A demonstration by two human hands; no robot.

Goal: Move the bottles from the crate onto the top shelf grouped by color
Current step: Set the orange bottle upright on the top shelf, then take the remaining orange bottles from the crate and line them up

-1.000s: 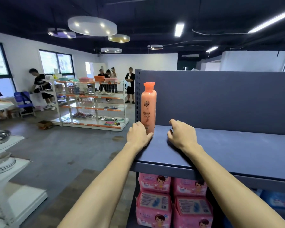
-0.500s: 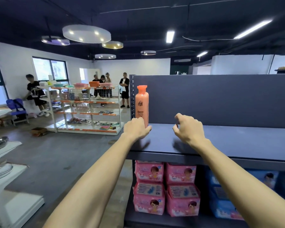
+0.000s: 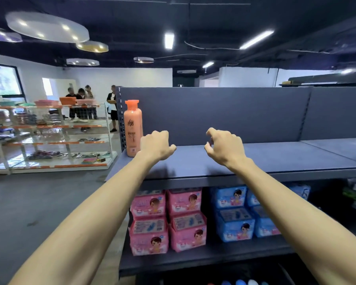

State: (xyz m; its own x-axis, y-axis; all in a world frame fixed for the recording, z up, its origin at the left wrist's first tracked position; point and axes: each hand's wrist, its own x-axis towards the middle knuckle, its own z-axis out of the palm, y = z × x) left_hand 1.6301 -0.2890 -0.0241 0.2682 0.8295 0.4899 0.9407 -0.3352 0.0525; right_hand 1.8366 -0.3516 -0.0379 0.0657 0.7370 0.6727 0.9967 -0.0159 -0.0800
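orange bottle stands upright at the left end of the top shelf, near the back panel. left hand is just beside the bottle, fingers curled, holding nothing. right hand is apart from the left, above the shelf, fingers half bent, holding nothing. pink packs sit on the shelf below.
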